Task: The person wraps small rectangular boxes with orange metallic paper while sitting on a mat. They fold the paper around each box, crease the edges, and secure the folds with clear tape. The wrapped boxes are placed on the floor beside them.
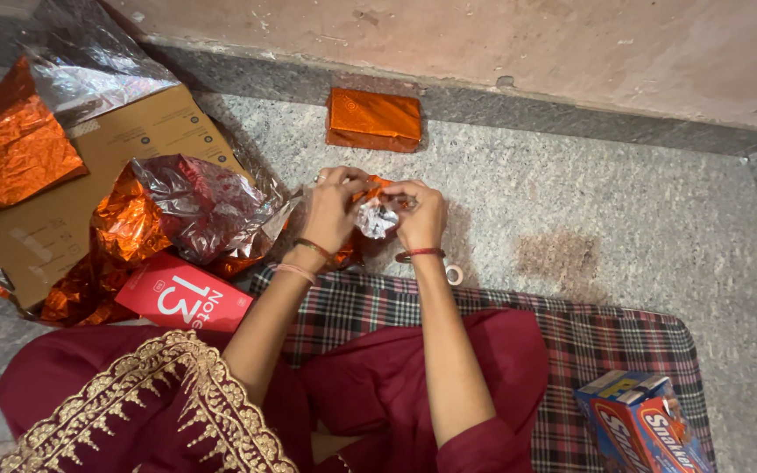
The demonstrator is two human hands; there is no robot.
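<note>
Speckled grey stone floor (624,219) carries, just past the checked mat (606,342), a small orange-and-silver foil-wrapped packet (375,215) pinched by left hand (335,206) and right hand (418,215), with an orange wrapped block (374,118) at twelve o'clock.

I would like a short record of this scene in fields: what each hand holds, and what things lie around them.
left hand: grips one end of a small item in orange foil wrap, silver inside showing
right hand: pinches the other end of the same wrap
finished parcel: orange-wrapped flat box, by the wall, apart from the hands
foil sheets: crumpled orange and silver, to the left
red box: beside the foil sheets, by the left forearm
cardboard box: flat, under the foil
tape roll: small, near the right wrist
checked mat: under the person
blue-red carton: on the mat, lower right
</note>
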